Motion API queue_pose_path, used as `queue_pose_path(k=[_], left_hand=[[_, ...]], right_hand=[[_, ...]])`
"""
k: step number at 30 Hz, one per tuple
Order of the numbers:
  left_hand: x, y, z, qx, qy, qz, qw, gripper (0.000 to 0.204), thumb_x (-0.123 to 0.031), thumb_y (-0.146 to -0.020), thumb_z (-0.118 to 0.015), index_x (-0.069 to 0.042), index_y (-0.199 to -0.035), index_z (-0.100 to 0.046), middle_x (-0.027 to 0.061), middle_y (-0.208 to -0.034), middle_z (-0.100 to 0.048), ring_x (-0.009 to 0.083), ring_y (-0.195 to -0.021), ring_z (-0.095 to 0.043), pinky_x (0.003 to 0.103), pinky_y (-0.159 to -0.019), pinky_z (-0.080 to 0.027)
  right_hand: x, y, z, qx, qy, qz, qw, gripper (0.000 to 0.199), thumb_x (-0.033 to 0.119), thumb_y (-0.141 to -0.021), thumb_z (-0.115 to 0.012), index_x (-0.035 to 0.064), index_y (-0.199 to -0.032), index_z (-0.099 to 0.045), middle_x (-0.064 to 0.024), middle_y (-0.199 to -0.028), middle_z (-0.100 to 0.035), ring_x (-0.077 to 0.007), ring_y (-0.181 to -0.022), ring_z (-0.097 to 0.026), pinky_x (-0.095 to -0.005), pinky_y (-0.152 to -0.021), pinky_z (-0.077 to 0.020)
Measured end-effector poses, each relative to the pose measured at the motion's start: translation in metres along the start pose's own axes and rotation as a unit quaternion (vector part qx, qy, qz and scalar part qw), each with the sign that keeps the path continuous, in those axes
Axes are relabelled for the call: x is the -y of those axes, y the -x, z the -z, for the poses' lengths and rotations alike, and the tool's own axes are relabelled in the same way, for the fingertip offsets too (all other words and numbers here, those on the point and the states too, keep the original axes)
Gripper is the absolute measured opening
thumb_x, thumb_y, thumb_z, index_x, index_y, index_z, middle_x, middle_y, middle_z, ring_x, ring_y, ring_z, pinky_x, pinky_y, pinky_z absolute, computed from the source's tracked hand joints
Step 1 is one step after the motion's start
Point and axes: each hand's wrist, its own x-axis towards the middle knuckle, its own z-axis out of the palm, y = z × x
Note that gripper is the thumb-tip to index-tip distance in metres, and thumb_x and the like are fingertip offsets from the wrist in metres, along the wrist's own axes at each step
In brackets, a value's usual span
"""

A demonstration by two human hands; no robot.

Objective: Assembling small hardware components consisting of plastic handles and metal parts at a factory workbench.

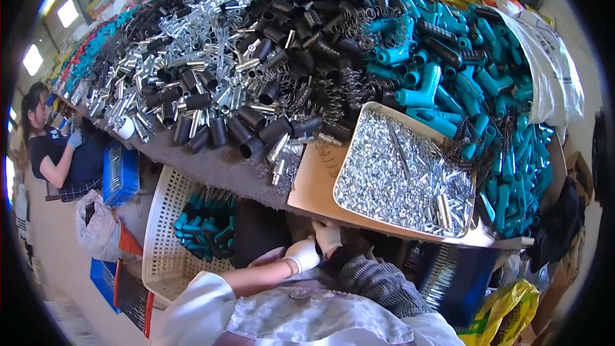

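Hands: left (pixel 302 254) and right (pixel 328 236) gloved, close together below surface (pixel 218 166) edge, grip unclear | tray (pixel 359 131) of metal bits at 1 o'clock, near | basket (pixel 161 230) at 9 o'clock

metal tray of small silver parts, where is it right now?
Head view, right of centre: the metal tray sits on a cardboard sheet at the table's near edge, beside the teal plastic handles, just above the gloved hands.

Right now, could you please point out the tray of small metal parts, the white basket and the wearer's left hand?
tray of small metal parts (pixel 356 147): head view, on its left rim.
white basket (pixel 161 230): head view, on its perforated wall.
left hand (pixel 303 254): head view, on the white glove's back.
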Motion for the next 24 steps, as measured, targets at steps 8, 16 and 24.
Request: queue_pose_path(k=[8, 16, 24], left_hand=[[0.006, -0.011, -0.011, -0.035, 0.044, -0.022, 0.998, 0.033, -0.027, -0.084, -0.062, 0.0, -0.1, -0.073, 0.0254, -0.1, -0.073, 0.0425, -0.094, -0.071, 0.051, -0.082, -0.055], [-0.024, 0.144, 0.191, -0.139, 0.093, -0.079, 0.983, 0.051, -0.033, -0.08, -0.076, -0.003, -0.12, -0.066, 0.0227, -0.109, -0.071, 0.038, -0.096, -0.071, 0.043, -0.085, -0.056], [0.067, 0.314, 0.26, -0.4, 0.151, 0.114, 0.897, 0.038, -0.012, -0.083, -0.072, 0.003, -0.118, -0.064, 0.0036, -0.084, -0.062, 0.0096, -0.078, -0.055, 0.029, -0.073, -0.05]], right_hand=[[-0.024, -0.011, -0.016, 0.014, 0.039, -0.037, 0.998, 0.029, 0.027, -0.093, -0.064, 0.0026, -0.104, -0.074, -0.0247, -0.103, -0.072, -0.0406, -0.102, -0.068, -0.0475, -0.091, -0.0515], [0.03, 0.035, 0.085, 0.028, -0.373, -0.145, 0.916, 0.041, 0.03, -0.102, -0.061, 0.0021, -0.132, -0.062, -0.0098, -0.121, -0.068, -0.0197, -0.111, -0.062, -0.0361, -0.1, -0.0471], [-0.002, 0.078, 0.098, 0.066, -0.441, -0.157, 0.881, 0.04, 0.027, -0.102, -0.062, -0.002, -0.13, -0.061, -0.0131, -0.108, -0.069, -0.0243, -0.095, -0.066, -0.0393, -0.09, -0.0551]])
